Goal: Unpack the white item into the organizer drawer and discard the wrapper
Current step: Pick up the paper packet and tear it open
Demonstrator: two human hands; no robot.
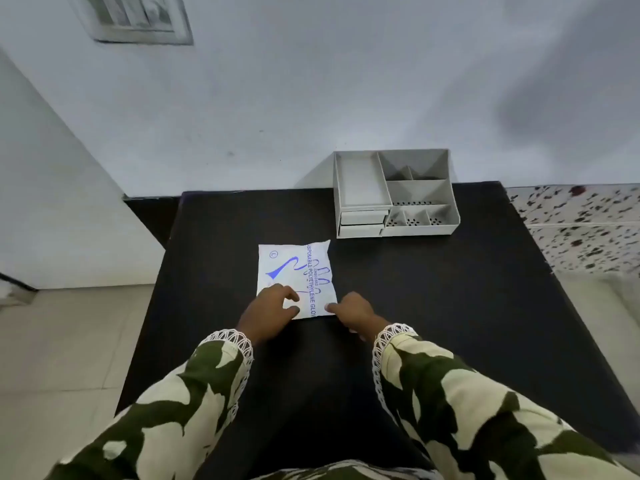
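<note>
A flat white packet (294, 271) with blue print reading "disposable polyethylene gloves" lies on the black table (433, 299). My left hand (268, 315) rests on the packet's near left corner, fingers curled and pressing on it. My right hand (353, 311) touches the packet's near right corner with a fingertip. Neither hand has lifted it. A grey desk organizer (394, 194) stands at the table's far edge, with open compartments on top and two small shut drawers (362, 223) on its front left.
The table stands against a white wall (311, 98). Tiled floor (62, 358) lies to the left and a speckled surface (581, 230) lies to the right. My sleeves are patterned green and cream.
</note>
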